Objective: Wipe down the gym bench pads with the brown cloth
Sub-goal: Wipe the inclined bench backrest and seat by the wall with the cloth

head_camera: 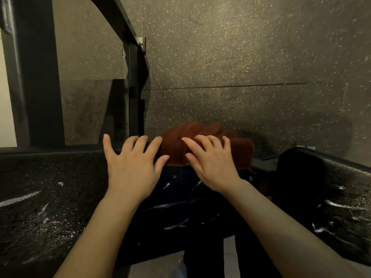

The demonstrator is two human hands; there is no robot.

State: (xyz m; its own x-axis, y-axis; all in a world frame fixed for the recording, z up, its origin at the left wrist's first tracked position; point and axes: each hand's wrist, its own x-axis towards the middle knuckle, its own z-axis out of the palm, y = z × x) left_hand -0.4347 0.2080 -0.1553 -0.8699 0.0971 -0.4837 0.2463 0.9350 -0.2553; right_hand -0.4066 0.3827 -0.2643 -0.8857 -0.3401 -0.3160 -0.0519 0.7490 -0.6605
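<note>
Head view was dim: the bench pad (pixel 176 201) was barely made out. The brown cloth (pixel 202 145), bunched at its far edge, was pressed by the spread-fingered right hand (pixel 210 165). The left hand (pixel 130 163) was laid flat, fingers splayed, beside it.

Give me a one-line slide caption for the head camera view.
Both hands, left and right, reach over the dark bench pad to the bunched brown cloth at its far end.

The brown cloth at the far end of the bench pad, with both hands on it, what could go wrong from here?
1. The bunched brown terry cloth sits at the far edge of the dark bench pad; a forward push might send it onto the speckled rubber floor.
2. The left hand and right hand only press with straight fingers, so the cloth could slip out.
</note>
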